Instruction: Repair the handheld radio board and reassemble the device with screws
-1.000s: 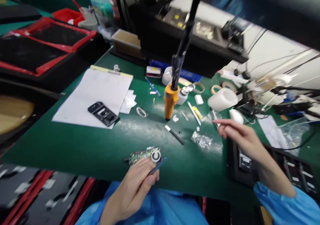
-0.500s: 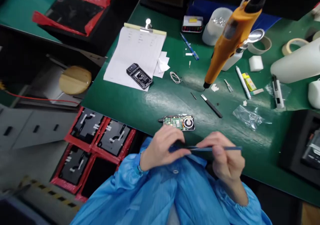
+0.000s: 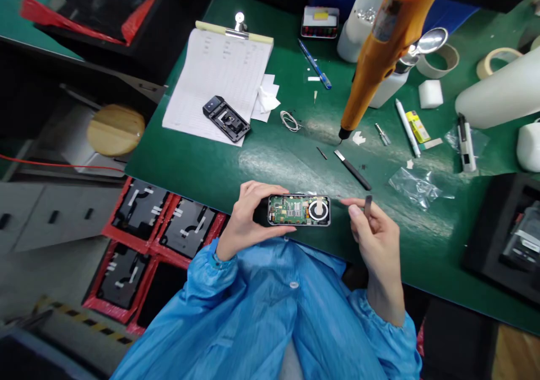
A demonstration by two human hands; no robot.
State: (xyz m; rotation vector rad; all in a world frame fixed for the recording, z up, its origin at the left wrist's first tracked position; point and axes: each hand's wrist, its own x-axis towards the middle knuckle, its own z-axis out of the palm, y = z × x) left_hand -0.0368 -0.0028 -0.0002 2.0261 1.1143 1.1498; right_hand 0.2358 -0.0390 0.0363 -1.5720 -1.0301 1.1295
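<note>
My left hand (image 3: 248, 214) grips an opened handheld device (image 3: 291, 222) by its left end, with fingers along the far edge and thumb along the near edge. A green circuit board (image 3: 287, 210) and a round white-and-black part with a beige strip across it lie exposed inside the housing. My right hand (image 3: 377, 233) is closed round slim dark tweezers (image 3: 368, 205). Their tip points left, a short way from the device's right end. Beyond the device lie a black-handled blade tool (image 3: 354, 171) and a small dark bit (image 3: 322, 153).
An orange electric screwdriver (image 3: 375, 59) hangs over the bench. A black back housing (image 3: 226, 119) rests on a clipboard of papers (image 3: 211, 76). To the right are a crumpled clear bag (image 3: 419, 187) and a black foam tray (image 3: 489, 239). Red-edged trays of dark parts (image 3: 135, 211) stand at lower left.
My hands have moved apart. My left hand has gone from the tweezers to the device and taken hold of it. My right hand keeps the tweezers, now turned toward the device.
</note>
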